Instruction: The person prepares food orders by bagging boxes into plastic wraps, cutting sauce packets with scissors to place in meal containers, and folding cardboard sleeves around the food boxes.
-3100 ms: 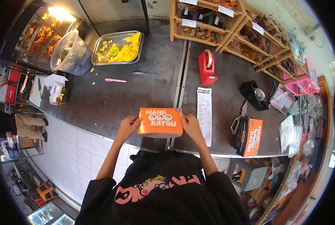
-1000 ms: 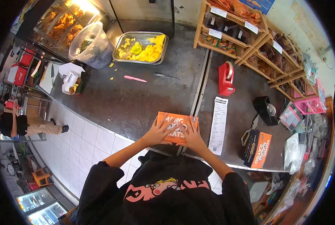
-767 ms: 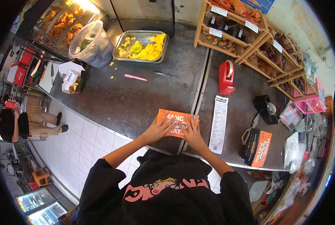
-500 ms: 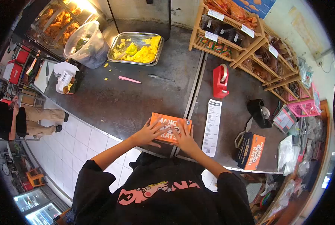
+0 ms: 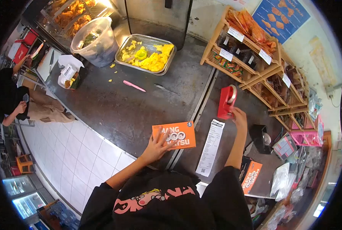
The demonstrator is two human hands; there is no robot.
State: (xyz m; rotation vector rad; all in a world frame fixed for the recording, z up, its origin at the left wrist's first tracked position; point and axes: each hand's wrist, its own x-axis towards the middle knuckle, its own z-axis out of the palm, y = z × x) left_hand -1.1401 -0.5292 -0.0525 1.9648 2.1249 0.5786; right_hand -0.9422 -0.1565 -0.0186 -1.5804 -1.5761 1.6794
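Observation:
An orange food box (image 5: 184, 134) with white lettering lies on the counter in front of me, its lid closed. My left hand (image 5: 155, 147) rests on the box's left part, fingers spread over its top. My right hand (image 5: 240, 118) is at the front end of a red tape dispenser (image 5: 225, 102), its fingers drawn together there. Whether a strip of tape is between them is too small to see. A long printed receipt (image 5: 210, 148) lies between the box and my right forearm.
A metal tray (image 5: 121, 62) of yellow food and a plastic bucket (image 5: 109, 40) stand at the back. Pink (image 5: 134, 85) and dark pens (image 5: 168, 89) lie nearer. Wooden racks (image 5: 251, 78), a black dispenser (image 5: 259, 140) and another orange box (image 5: 251, 175) are right. Another person (image 5: 10, 94) stands left.
My right hand has left the box and moved right and forward to the tape dispenser. My left hand stays on the box, which now shows more of its top. The view has shifted and turned slightly.

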